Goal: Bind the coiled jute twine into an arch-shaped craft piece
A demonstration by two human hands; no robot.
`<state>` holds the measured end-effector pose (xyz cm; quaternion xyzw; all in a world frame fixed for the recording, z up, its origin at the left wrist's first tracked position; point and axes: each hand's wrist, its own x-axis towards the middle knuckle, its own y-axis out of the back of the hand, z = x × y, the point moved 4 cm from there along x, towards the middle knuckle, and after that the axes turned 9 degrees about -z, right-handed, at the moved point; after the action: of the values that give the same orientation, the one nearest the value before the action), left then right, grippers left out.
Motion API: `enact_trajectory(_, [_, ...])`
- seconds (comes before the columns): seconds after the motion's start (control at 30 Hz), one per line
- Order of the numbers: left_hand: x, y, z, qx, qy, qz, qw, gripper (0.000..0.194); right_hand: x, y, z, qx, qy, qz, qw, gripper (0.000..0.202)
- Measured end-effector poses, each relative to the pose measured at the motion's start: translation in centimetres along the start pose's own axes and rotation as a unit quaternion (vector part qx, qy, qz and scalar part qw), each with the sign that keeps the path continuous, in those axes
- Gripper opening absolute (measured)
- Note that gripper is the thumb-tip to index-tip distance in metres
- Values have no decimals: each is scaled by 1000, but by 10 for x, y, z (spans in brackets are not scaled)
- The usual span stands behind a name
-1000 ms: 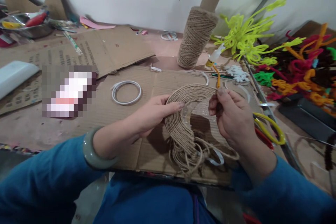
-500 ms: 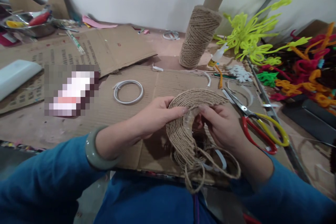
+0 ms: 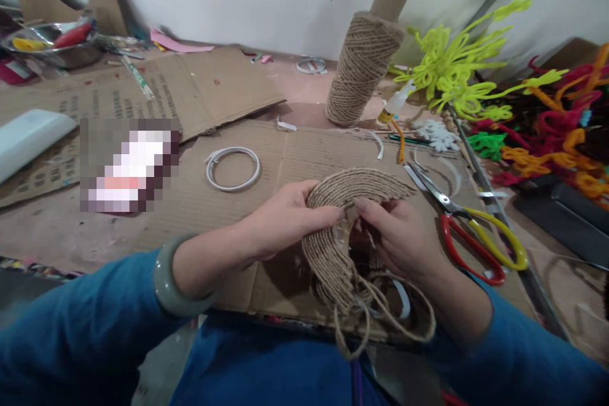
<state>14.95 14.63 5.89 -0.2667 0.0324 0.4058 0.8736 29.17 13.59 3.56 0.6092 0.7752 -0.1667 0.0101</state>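
A curved piece of jute twine (image 3: 328, 254), its strands laid side by side in a C shape, is held above the cardboard. My left hand (image 3: 290, 216) is closed on its left side, thumb on the inner edge. My right hand (image 3: 394, 225) pinches the upper inner edge near the right end, its other fingers partly hidden behind. Something clear and shiny lines the inner curve. Loose twine loops hang from the lower end. Beside my right hand lie scissors (image 3: 447, 203) with one red and one yellow handle.
A cone of jute twine (image 3: 364, 66) stands at the back, with a small glue bottle (image 3: 394, 104) next to it. A coiled white strip (image 3: 233, 168) rests on the cardboard sheet (image 3: 190, 203). Yellow-green pipe-cleaner flowers (image 3: 461, 70) are at right, a metal bowl (image 3: 71, 54) far left.
My right thumb has shifted slightly left along the inner edge of the twine piece. The upper part of the piece sits a little lower; both hands keep their hold.
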Motion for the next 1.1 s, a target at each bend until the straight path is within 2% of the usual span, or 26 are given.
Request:
enact_trajectory(0.1, [0,0,0,-4,-1,-6,1000,27,0,0,0,32,-3,20,999,32])
enact_trajectory(0.3, [1,1,-2,-2,-1,3,1000,28,0,5,-11,27,97,82,991,27])
enact_trajectory(0.5, [-2,3,4,69,-8,22,997,22,0,6,-12,25,84,50,995,36])
enact_trajectory(0.67, [-4,9,10,99,-12,35,994,20,3,23,-23,78,133,116,981,34])
enact_trajectory(0.8, [-2,14,14,36,-37,55,997,19,3,23,-24,53,89,129,986,26])
enact_trajectory(0.87, [0,19,15,11,-60,84,995,16,1,20,-22,46,64,127,989,26])
enact_trajectory(0.97, [0,27,17,29,-70,133,988,16,0,15,-20,30,27,80,996,25])
enact_trajectory(1.1, [-1,26,17,83,-50,109,989,18,2,18,-24,-20,30,42,998,24])
